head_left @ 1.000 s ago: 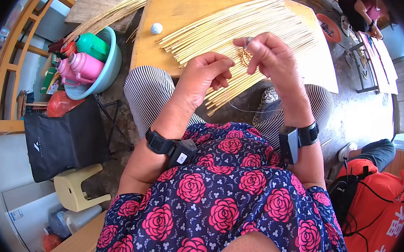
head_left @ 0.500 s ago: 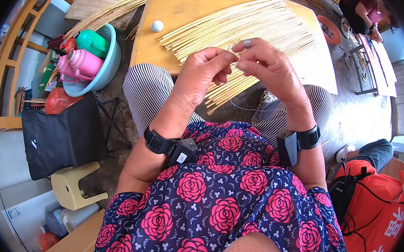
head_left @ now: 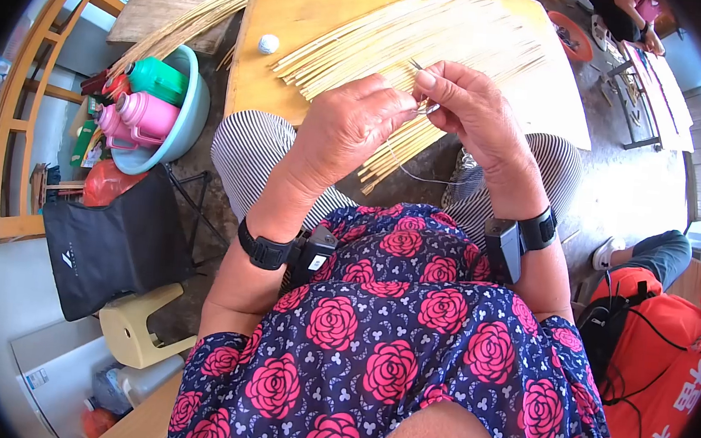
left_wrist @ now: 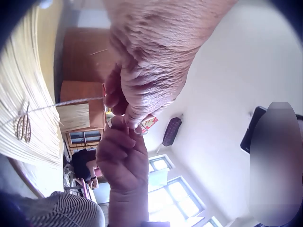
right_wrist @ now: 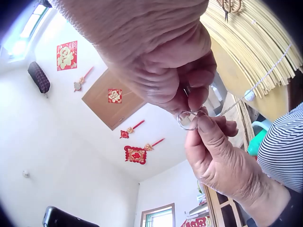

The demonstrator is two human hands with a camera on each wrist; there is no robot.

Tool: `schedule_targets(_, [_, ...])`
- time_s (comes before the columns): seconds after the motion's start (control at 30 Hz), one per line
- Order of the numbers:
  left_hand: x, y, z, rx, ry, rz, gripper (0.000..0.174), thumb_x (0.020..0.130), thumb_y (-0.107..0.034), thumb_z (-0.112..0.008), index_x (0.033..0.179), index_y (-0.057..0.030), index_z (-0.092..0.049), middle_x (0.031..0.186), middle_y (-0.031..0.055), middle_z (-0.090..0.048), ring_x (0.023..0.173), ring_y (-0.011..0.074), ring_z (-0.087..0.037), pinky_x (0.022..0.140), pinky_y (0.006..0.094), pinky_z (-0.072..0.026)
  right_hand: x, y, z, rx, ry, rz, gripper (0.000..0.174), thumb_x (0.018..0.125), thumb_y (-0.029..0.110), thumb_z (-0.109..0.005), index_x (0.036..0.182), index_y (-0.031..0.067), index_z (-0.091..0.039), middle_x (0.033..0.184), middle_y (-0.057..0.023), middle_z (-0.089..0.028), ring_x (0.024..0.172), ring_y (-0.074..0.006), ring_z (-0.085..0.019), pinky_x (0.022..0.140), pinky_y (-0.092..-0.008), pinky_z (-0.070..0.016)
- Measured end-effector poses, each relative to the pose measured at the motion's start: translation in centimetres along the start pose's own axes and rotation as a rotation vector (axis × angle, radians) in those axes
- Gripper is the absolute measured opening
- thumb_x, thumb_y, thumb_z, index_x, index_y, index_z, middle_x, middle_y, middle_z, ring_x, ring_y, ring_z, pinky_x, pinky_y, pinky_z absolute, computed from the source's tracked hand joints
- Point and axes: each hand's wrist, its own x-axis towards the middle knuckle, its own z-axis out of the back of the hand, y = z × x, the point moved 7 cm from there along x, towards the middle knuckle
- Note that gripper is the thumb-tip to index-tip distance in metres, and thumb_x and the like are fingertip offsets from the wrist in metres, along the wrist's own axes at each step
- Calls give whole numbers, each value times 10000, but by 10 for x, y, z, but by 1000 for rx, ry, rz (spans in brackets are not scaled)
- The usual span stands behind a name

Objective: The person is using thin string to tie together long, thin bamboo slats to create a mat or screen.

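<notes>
Both hands meet in front of the chest, over the near end of the reeds. With thumb and fingers the left hand (head_left: 350, 131) pinches a whitish string (right_wrist: 272, 71), its knuckles turned up. The right hand (head_left: 476, 117) pinches the string too, fingertips right at the left hand's fingertips. A small loop (right_wrist: 186, 121) of string stands out between them. From the right fingertips juts a thin dark needle-like tip (head_left: 415, 64). The string runs down from the hands toward the reeds. Scissors (left_wrist: 22, 127) with looped handles lie on the reeds (head_left: 339, 59).
A wooden table (head_left: 250, 85) carries the reeds and a white ball of string (head_left: 268, 44). On the left, a light-blue basin (head_left: 197, 114) holds pink and green flasks beside a black folding chair (head_left: 115, 240). Another person (head_left: 635, 14) works at the far right.
The hands were apart a second ago and have come together. The left hand has turned over, knuckles up, and a string loop shows between the fingertips.
</notes>
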Motion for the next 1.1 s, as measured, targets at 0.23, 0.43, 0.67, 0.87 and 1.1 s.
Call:
schedule_targets(0.23, [1,5,-6,91,-44,84,89,759,-114,-700,785,-81,-622,719,52,-598,629,238,-607,544,336,-489,0,9,-1,-258,-27,100,287,861,326,-666,873,39,-672,667,25,-570,573,-45,-485,516,-183,-373])
schedule_targets(0.43, [-6,17,-7,-58,-155,345,71,815,-64,-683,843,-6,-654,671,50,-614,581,82,-566,524,226,-442,-1,-4,0,71,-43,52,407,901,421,-569,972,40,-692,813,10,-616,708,-66,-524,619,-209,-403])
schedule_targets(0.67, [-8,21,-2,-11,-214,340,66,768,-91,-683,811,-61,-643,739,80,-648,591,232,-622,528,312,-490,-8,-8,-7,92,-11,50,438,887,447,-578,1054,57,-688,952,-14,-647,834,-93,-558,693,-210,-410])
schedule_targets(0.87, [-4,11,-1,157,-214,268,66,778,-89,-681,815,-49,-643,712,62,-633,591,187,-602,528,288,-478,-5,-3,-5,-139,-65,111,352,868,361,-629,1037,60,-699,864,-12,-660,820,-82,-561,678,-219,-408])
schedule_targets(1.1, [-13,27,-11,-426,-93,612,141,856,-117,-643,914,8,-675,643,-49,-549,552,30,-472,494,185,-390,-7,-2,-4,-137,-34,115,308,881,318,-617,1028,62,-703,862,-12,-672,796,-68,-561,670,-220,-408])
